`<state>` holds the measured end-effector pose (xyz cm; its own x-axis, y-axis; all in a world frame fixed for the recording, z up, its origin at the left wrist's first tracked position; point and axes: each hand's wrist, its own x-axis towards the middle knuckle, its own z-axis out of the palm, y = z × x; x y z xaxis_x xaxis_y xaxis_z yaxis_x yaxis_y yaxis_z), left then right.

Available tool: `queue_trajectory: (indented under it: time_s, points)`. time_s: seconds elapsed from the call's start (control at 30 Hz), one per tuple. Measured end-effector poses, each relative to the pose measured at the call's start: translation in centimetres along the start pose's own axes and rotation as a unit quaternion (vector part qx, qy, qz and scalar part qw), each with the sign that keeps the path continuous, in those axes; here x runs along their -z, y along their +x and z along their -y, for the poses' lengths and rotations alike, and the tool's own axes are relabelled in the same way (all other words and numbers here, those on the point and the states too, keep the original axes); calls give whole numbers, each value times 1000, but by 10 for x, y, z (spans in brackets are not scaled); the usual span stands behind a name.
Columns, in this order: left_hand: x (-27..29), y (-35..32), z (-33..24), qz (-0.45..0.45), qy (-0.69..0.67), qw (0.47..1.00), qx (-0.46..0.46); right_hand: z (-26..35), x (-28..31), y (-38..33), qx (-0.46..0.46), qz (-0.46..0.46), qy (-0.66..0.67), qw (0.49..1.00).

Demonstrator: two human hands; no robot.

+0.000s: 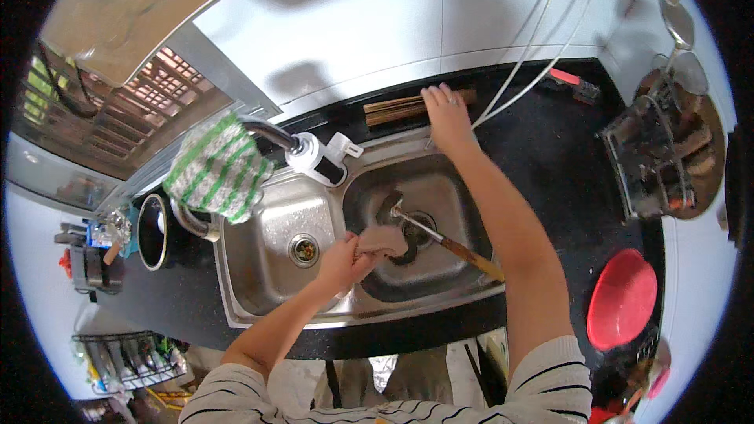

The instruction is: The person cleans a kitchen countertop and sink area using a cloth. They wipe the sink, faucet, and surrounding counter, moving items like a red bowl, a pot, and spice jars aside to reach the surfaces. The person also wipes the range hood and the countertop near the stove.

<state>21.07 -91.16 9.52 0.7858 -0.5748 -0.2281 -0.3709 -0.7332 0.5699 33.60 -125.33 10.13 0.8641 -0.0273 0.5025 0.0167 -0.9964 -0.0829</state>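
Observation:
My left hand (343,262) holds a brownish cloth (382,240) over the divider of a double steel sink (259,224). In the right basin lies a metal spatula with a wooden handle (448,242), its blade near the drain. My right hand (446,114) reaches across the sink to the back of the black counter. Its fingers rest on a bundle of brown chopsticks (397,108) lying along the wall.
A faucet with a white filter head (314,153) hangs over the sink, and a green-and-white striped cloth (218,166) is draped on its pipe. A red lid (622,298) and a dish rack (652,157) stand on the right counter. A dark pot (153,232) sits left.

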Motion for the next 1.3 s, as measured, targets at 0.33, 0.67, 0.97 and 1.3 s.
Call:
queue_trajectory:
  time_s: [0.33,0.67,0.97,1.3]
  points:
    - [41,101,-68,-312,-206,922,-99,-23,-44,-2,89,-37,-1,995]
    - [17,297,-123,-228,210,912,-267,31,31,-116,31,188,49,981]
    - [1,274,-100,-174,188,955,-148,28,86,-159,-17,223,172,959]
    - [-7,233,-54,-318,172,932,20,43,3,-113,-129,270,191,935]
